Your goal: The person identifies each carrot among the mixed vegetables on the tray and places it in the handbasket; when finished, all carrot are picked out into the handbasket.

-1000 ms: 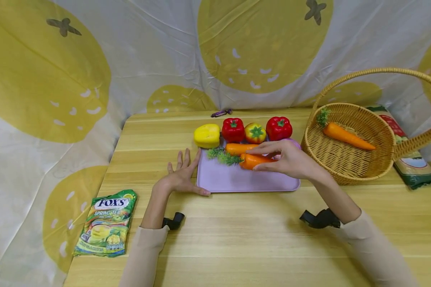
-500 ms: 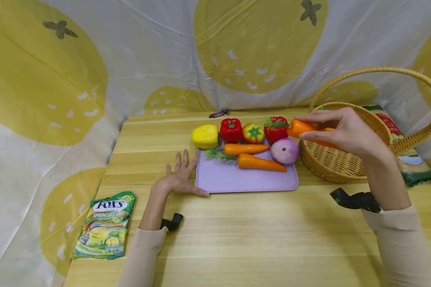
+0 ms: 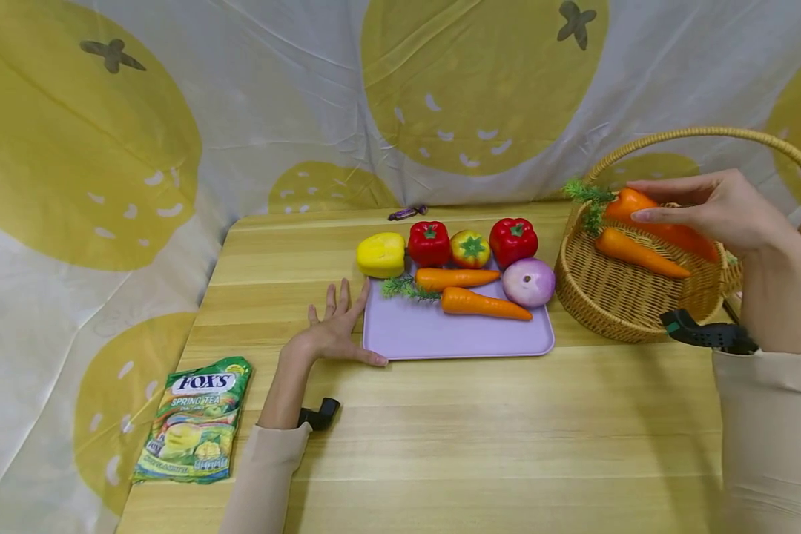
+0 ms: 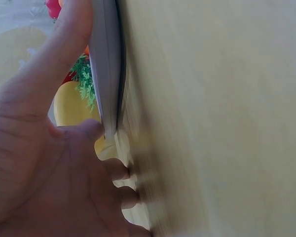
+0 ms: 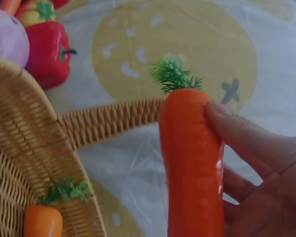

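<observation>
My right hand (image 3: 741, 211) pinches a carrot (image 5: 192, 158) near its leafy top and holds it over the wicker basket (image 3: 577, 311). A second carrot (image 3: 641, 254) lies inside that basket, its green top towards the left. My left hand (image 3: 334, 334) rests with spread fingers at the left edge of the lilac tray (image 3: 454, 343); in the left wrist view its thumb lies along the tray's side. Two carrots (image 3: 486, 303) and a purple onion (image 3: 529, 282) lie on the tray. Along its back edge sit a yellow pepper (image 3: 381, 255), two red peppers (image 3: 513, 242) and a smaller yellow-red one (image 3: 470, 249).
A green candy bag (image 3: 196, 419) lies at the table's left side. Behind the peppers is a small purple-wrapped sweet (image 3: 407, 213). The basket's tall handle (image 3: 694, 132) arches above it. A patterned cloth (image 3: 294, 89) hangs behind the table.
My right hand has lifted a carrot off the tray and carried it right, to above the basket. The onion has come into view. My left hand has stayed at the tray's edge.
</observation>
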`<state>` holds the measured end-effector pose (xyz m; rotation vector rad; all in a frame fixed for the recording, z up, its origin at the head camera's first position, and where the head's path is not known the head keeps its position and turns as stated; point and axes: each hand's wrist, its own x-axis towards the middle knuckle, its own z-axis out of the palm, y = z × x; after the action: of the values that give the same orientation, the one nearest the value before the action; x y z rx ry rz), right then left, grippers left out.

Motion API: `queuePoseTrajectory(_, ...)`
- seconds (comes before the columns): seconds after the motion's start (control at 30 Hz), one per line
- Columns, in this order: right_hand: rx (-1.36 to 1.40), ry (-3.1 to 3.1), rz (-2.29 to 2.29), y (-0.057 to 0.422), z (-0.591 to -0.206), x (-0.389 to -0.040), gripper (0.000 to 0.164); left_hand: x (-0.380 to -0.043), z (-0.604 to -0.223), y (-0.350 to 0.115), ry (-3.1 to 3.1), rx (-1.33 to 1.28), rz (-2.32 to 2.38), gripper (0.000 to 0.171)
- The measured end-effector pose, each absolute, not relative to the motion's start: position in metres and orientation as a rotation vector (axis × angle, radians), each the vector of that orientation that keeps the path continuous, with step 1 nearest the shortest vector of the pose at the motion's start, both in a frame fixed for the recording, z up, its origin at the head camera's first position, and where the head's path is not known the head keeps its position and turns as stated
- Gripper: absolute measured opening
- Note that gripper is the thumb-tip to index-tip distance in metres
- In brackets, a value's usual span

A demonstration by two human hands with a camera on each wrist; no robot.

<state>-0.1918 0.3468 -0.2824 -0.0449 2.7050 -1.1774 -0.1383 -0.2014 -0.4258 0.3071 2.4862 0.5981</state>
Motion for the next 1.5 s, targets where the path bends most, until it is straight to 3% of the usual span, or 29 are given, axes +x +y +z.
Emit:
queuePoseTrajectory(0.17,0.097,2.585,-1.119,0.360,-0.290,-0.207,0.059,-0.139,-0.432,-0.204,2.500,0.291,0.598,0.152)
queuePoseTrajectory(0.47,0.145,2.451,-1.056,0.361,-0.318,-0.229,0.037,-0.137,-0.430,-0.206,2.492,0.289,0.641,0.155)
queuePoseTrajectory(0.77,0.115,2.389,-1.010,0.361,-0.343,-0.242,0.033,-0.140,-0.436,-0.207,2.498,0.292,0.621,0.156)
queuePoseTrajectory(1.07,0.074,2.404,-1.005,0.360,-0.357,-0.249,0.037,-0.134,-0.419,-0.201,2.480,0.322,0.641,0.149)
queuePoseTrajectory(1.3,-0.012,2.436,-0.997,0.361,-0.368,-0.251,0.054,-0.134,-0.418,-0.200,2.493,0.336,0.626,0.149)
queuePoseTrajectory(1.5,0.024,2.472,-0.997,0.360,-0.373,-0.250,0.046,-0.134,-0.416,-0.199,2.489,0.334,0.621,0.149)
